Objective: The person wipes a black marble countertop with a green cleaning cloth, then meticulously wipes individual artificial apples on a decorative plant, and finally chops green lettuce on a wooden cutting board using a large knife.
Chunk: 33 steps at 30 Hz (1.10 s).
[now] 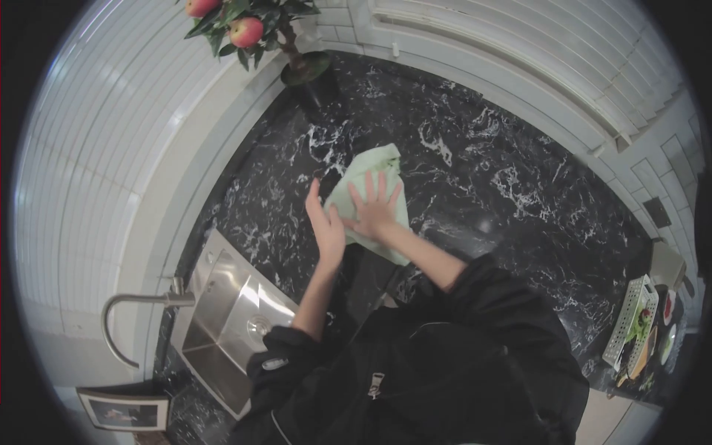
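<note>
cloth point(368, 194) on black marble counter point(489, 185) | my right hand point(373, 211) flat, fingers spread, pressing it | left hand point(326, 228) open beside, edge-on | judged light, limp (bunches easily): pinch a corner

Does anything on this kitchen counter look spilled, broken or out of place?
Nothing stands out. The right hand presses a green cloth flat on the black marble counter, the left hand beside it; no spill shows.
</note>
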Tool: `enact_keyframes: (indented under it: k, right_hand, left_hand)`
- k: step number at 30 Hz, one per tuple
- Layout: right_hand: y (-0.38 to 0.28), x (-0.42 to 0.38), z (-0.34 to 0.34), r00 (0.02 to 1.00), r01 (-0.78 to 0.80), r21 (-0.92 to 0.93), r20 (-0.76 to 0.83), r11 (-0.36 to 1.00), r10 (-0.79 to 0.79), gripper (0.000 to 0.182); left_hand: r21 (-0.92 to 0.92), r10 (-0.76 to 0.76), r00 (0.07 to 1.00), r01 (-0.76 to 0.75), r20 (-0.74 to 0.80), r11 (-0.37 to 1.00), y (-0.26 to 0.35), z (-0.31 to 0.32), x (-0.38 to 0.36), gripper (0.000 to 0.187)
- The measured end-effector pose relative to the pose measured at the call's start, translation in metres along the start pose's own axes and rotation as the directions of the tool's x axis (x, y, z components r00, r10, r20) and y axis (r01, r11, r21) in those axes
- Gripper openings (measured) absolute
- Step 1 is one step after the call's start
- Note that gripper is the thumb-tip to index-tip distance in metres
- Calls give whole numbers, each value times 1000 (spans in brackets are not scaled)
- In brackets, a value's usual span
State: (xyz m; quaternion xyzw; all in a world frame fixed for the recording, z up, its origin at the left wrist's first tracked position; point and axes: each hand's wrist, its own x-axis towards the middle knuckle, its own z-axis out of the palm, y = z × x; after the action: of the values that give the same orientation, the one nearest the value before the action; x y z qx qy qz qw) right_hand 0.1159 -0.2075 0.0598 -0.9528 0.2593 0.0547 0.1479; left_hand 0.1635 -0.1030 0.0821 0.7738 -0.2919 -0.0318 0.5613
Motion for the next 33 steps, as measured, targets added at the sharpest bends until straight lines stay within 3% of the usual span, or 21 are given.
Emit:
enact_keyframes:
  k: [1, 2, 3, 6, 9, 12, 14, 15, 17, 21, 24, 26, 30, 33]
  right_hand:
    - [-6, 12, 18, 968, 67, 5, -242, 998, -63, 68]
    - [-10, 26, 36, 874, 131, -11, -472, 991, -120, 59]
    - [-18, 44, 48, 802, 154, -27, -580, 988, -141, 54]
    - [-34, 109, 58, 698, 415, -68, -615, 907, -366, 44]
    - [-37, 165, 30, 790, 441, -130, -413, 888, -453, 43]
    - [-13, 198, 6, 914, 320, -104, -229, 942, -336, 46]
    - [23, 218, 4, 748, 301, -207, -554, 931, -365, 38]
    - [40, 228, -2, 688, 288, -229, -626, 930, -367, 36]
    - [75, 246, -22, 862, 110, -108, -485, 988, -149, 43]
    - [136, 266, -51, 941, -169, -17, -302, 986, 156, 48]
    - [176, 245, -65, 929, -276, 1, -258, 961, 267, 48]
    - [210, 217, -64, 895, -326, 28, -312, 945, 319, 48]
    - [298, 116, -71, 821, -495, 62, -294, 867, 489, 48]
    - [372, 21, -62, 707, -631, 84, -346, 771, 617, 50]
  left_hand:
    - [23, 32, 998, -31, -48, 999, -4, -2, -5, 49]
    - [46, 67, 993, -63, -96, 997, -8, -3, -9, 48]
    - [53, 90, 989, -84, -115, 995, -11, -6, -13, 48]
    - [-1, 102, 975, -104, -200, 995, -16, -14, -23, 39]
    - [66, 189, 957, -178, -218, 982, -15, -26, -31, 35]
    - [102, 159, 947, -135, -279, 986, -21, -39, -41, 32]
    - [-3, 81, 925, -88, -370, 996, -26, -41, -45, 30]
    - [-29, 62, 919, -79, -390, 996, -28, -40, -46, 30]
    - [0, 30, 905, -34, -424, 999, -27, -36, -47, 27]
    - [54, 37, 938, -20, -343, 998, -23, -21, -46, 21]
    - [54, 55, 965, -42, -258, 998, -21, -7, -45, 20]
    - [-7, 42, 975, -44, -217, 999, -15, 5, -42, 19]
    - [-127, 147, 987, -154, -61, 980, -3, 44, -37, 24]
    - [-222, 202, 978, -184, 61, 958, 20, 78, -44, 23]
